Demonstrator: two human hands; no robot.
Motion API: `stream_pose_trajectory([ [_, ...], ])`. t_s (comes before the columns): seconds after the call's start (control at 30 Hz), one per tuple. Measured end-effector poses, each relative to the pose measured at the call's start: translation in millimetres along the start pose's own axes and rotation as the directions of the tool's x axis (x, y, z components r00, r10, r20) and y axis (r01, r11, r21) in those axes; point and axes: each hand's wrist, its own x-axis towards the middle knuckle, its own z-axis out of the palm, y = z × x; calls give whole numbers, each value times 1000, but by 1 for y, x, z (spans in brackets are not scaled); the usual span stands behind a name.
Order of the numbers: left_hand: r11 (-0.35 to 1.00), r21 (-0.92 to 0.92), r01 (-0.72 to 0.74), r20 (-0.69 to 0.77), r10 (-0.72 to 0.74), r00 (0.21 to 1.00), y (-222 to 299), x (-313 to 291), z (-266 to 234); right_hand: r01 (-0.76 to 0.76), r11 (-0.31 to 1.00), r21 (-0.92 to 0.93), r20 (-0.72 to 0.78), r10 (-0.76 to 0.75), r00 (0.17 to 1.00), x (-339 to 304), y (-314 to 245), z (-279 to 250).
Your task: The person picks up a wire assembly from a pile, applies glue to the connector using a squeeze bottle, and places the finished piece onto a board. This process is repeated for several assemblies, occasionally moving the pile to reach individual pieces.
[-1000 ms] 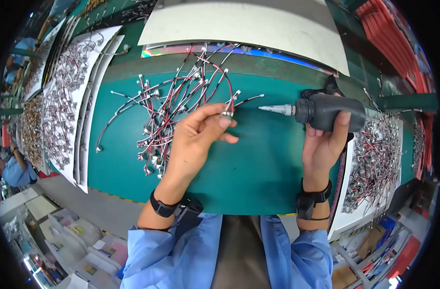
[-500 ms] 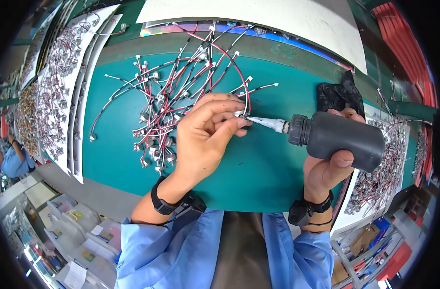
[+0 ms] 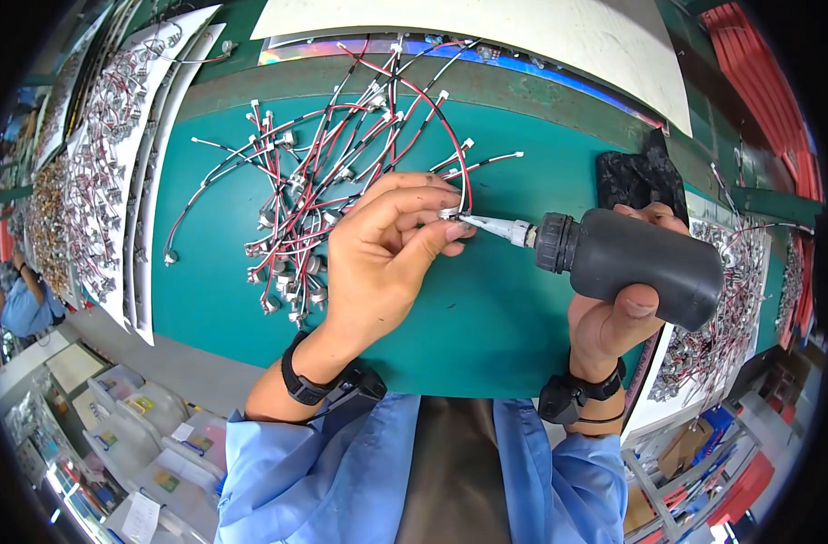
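Observation:
Between the thumb and fingers of my left hand (image 3: 387, 245) is a small round metal component (image 3: 449, 214), and its red and white wire lead arcs up and away over the pile. My right hand (image 3: 618, 317) is wrapped round a black squeeze bottle (image 3: 645, 263), held on its side. The bottle's pale tapered nozzle (image 3: 500, 227) points left, and its tip is at the component, by the wire end. Whether liquid comes out is too small to tell. Left of my left hand lies a tangled heap of similar wired components (image 3: 296, 199) with white connectors.
A green mat (image 3: 486, 335) covers the bench. Crumpled black material (image 3: 640, 172) lies beyond the bottle. White boards loaded with wired components stand at left (image 3: 115, 172) and right (image 3: 677, 372). A white panel (image 3: 486, 27) spans the back. Clear plastic bins (image 3: 151, 408) sit lower left; another person (image 3: 29, 299) is far left.
Hardly anything differs. The bottle and its nozzle have shifted very slightly left, with the tip still at the component. Both hands keep their grips.

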Motion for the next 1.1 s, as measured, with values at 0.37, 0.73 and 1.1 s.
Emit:
stream_pose_trajectory([
  [0.37,1000,-26,10,-10,-10,1000,-1,-1,-1,2,1000,13,-10,-2,1000,1,1,-2],
  [0.73,999,-37,21,0,-21,1000,-1,0,0,3,1000,5,-12,-3,1000,2,1,-2],
  [1.1,999,-42,14,16,-14,1000,0,0,-1,44,999,7,-27,-44,999,1,3,-3],
])
